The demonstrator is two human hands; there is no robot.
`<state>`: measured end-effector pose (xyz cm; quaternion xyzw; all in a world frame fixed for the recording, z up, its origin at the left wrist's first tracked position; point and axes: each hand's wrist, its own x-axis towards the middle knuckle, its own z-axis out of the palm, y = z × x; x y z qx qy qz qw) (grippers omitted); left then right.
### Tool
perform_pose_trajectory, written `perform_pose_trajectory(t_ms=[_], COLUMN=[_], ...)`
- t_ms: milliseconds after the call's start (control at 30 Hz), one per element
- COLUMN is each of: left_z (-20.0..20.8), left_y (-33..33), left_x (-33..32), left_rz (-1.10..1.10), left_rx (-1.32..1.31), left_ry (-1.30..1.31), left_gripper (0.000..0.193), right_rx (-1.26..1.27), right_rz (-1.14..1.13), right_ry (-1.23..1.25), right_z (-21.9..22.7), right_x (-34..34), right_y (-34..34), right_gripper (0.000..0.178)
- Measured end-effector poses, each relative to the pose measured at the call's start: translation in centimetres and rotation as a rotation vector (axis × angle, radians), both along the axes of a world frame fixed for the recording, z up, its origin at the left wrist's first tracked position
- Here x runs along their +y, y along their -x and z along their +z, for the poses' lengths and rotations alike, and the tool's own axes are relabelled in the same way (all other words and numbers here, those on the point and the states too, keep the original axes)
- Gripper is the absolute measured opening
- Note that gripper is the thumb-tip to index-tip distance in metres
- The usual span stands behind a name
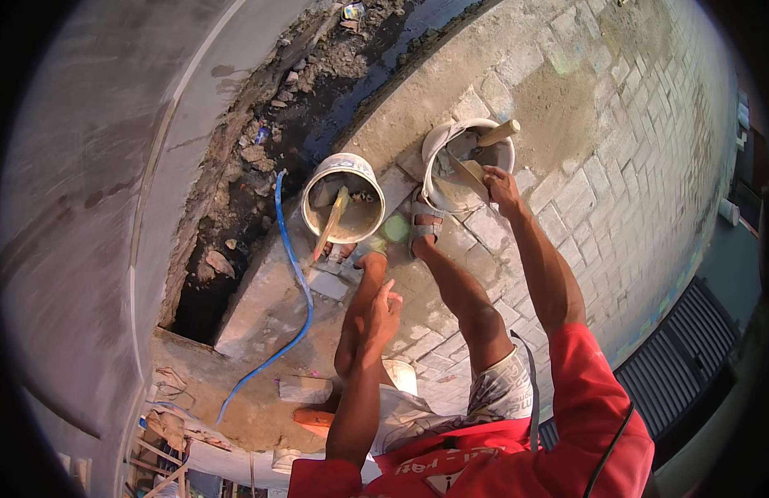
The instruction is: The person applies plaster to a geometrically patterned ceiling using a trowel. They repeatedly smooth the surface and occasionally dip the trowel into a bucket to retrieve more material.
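My right hand reaches to the near right rim of a white bucket, its fingers closed on a flat, mortar-coloured blade-like piece that slants into the bucket. A thick wooden handle juts over the same rim, and grey-brown mortar shows inside. Lower and to the left, my left hand hangs in front of my left knee with its fingers apart and holds nothing. Beyond it stands a second white bucket with murky grey contents and a mortar-smeared wooden stick leaning on its rim.
A blue hose curves along the left side of the paving, beside an open trench with rubble and dark water. A smooth grey wall rises beyond. By my sandalled feet lie a loose block and another white container.
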<state>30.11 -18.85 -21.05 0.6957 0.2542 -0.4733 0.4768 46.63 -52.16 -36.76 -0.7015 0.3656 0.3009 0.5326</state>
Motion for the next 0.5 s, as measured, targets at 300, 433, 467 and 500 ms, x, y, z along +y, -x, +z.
perform_pose_trajectory(t_ms=[300, 433, 467, 500], left_z=[0.1, -0.1, -0.1, -0.1], left_y=[-2.5, -3.2, -3.4, -3.6], left_x=[-0.3, -0.7, -0.8, -0.9], left_rz=[0.086, 0.083, 0.07, 0.057], left_rx=[-0.006, 0.002, -0.015, -0.032], left_ry=[-0.065, -0.05, -0.05, -0.05], left_gripper=[0.041, 0.041, 0.04, 0.04], right_rx=[-0.06, -0.09, -0.097, -0.104], right_rz=[-0.317, -0.337, -0.34, -0.343], right_ry=[-0.274, -0.283, -0.276, -0.27], right_z=[-3.5, -4.7, -5.2, -5.6], right_x=[0.7, 1.2, 1.3, 1.3], right_y=[1.3, 2.2, 2.3, 2.4], right_gripper=[0.033, 0.033, 0.033, 0.033])
